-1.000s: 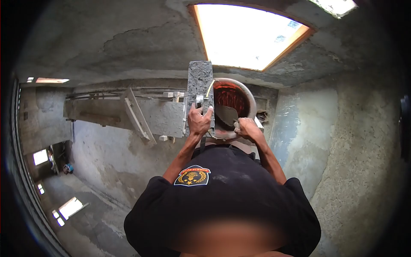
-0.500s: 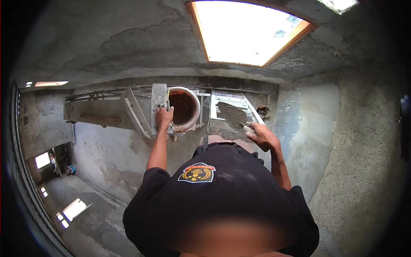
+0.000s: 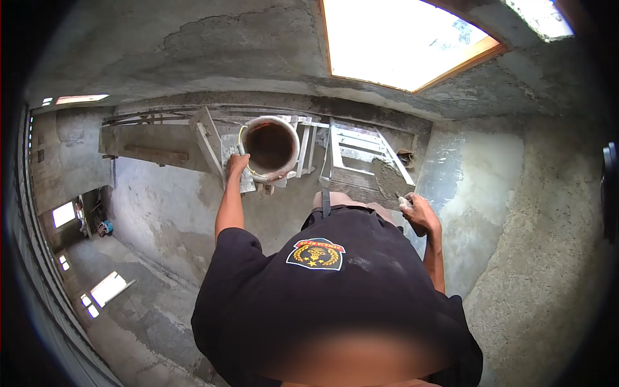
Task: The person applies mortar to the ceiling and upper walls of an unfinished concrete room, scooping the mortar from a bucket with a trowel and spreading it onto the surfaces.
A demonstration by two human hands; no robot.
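My left hand [image 3: 238, 164] is closed round the yellow-ended carrying handle of a round bucket [image 3: 292, 161]. The bucket's inside is dark brown, its rim pale and stained, and I look almost straight down into it. A grey board [image 3: 247, 184] lies under and beside my left hand. In my right hand [image 3: 418, 213] is a trowel [image 3: 389, 180], its blade coated with grey mortar and pointing away from me. The fingers are wrapped round its grip, which is mostly hidden. Below the blade is a pale wooden ladder-like frame [image 3: 338, 155].
A slanting wooden trestle [image 3: 207, 143] stands left of the bucket. Long planks [image 3: 155, 155] stretch further left along the wall. A bright window opening [image 3: 403, 42] lies ahead, and a rough plastered wall [image 3: 535, 213] rises on the right. The floor lies far below on the left.
My right hand and the mortar-coated trowel have moved right, over the side of the wooden frame. My left hand has shifted slightly left and up, still on the bucket handle. The view has shifted too.
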